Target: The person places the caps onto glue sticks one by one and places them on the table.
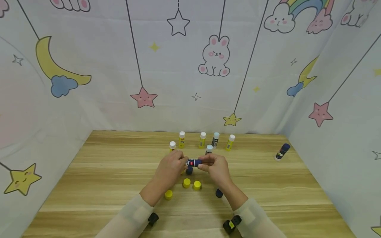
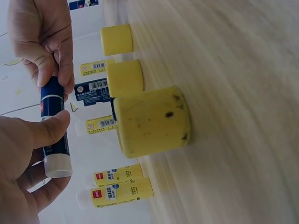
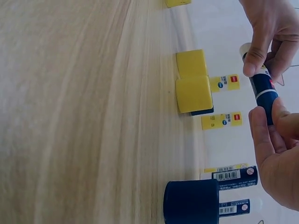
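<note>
A navy glue stick (image 1: 194, 163) is held level above the table between both hands. My left hand (image 1: 171, 167) grips its barrel near the white end (image 2: 58, 165), thumb on the label. The fingers and thumb of my right hand (image 1: 218, 167) pinch the navy cap (image 3: 267, 103) at the other end. Cap and barrel meet at a pale ring. Below the hands lie loose caps: a navy cap (image 1: 189, 170), two yellow caps (image 1: 186, 183) close together, another yellow cap (image 1: 168, 194) by the left forearm and a second navy cap (image 1: 219, 193) partly behind the right forearm.
Several yellow glue sticks (image 1: 182, 139) and two navy ones (image 1: 215, 140) stand with white or pale ends up towards the table's back. Another navy-capped glue stick (image 1: 282, 152) stands at the far right. A printed curtain (image 1: 178, 66) hangs behind the wooden table (image 1: 119, 165).
</note>
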A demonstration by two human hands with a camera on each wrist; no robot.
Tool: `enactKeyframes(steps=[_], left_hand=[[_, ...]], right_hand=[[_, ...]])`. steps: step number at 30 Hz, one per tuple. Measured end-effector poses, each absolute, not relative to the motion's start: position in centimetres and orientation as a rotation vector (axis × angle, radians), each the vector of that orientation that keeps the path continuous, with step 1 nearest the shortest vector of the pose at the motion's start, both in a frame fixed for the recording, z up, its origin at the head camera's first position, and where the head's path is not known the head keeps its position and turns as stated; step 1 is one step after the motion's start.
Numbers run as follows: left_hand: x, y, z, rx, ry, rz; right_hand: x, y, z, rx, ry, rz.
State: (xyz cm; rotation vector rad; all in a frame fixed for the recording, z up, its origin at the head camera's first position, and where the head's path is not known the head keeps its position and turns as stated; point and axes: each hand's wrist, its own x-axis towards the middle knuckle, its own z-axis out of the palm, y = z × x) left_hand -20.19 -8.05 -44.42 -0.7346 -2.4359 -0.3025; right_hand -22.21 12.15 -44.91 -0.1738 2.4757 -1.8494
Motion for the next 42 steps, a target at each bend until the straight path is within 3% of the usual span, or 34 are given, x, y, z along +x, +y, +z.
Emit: enactKeyframes(steps=[42], left_hand=[[-20.05,-8.58,-44.46,-0.772,-2.470,-0.323]], right_hand=[[-21.65,12.36,-45.01,-0.215,2.378,-1.915]])
